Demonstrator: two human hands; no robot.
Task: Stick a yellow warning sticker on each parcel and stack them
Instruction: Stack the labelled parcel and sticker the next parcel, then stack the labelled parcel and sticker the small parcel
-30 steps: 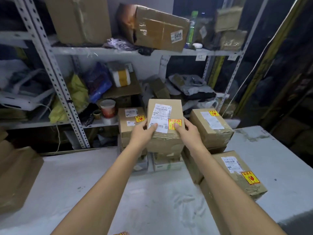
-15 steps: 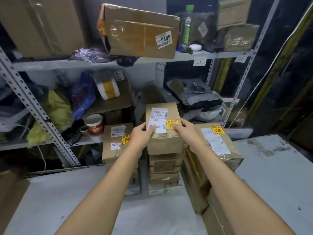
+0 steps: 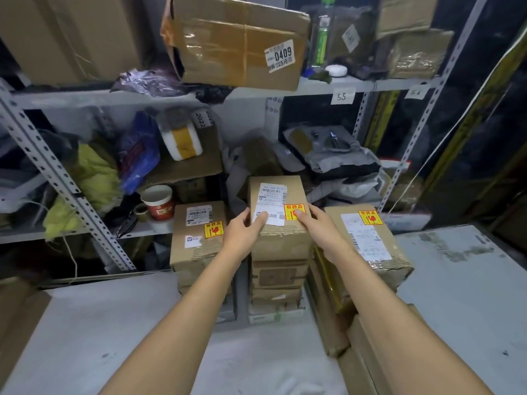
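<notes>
I'm settling the stickered parcel (image 3: 278, 240) onto the worktop's (image 3: 256, 360) far-edge stack (image 3: 278, 280), left hand (image 3: 242, 232) and right hand (image 3: 319, 226) still gripping it.

A brown parcel (image 3: 281, 243), yellow warning sticker (image 3: 291, 208) on top, crowned the stack (image 3: 278, 276) between left hand (image 3: 242, 233) and right hand (image 3: 319, 228).

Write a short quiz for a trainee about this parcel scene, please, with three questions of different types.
1. True or false: the left hand and the right hand both hold the top parcel of the middle stack.
2. The right hand's thumb lies on: A) the yellow sticker, B) the white label, C) bare cardboard.
3. How many yellow stickers are visible on parcels?
Key: 1 true; 2 A; 3 three.
</notes>
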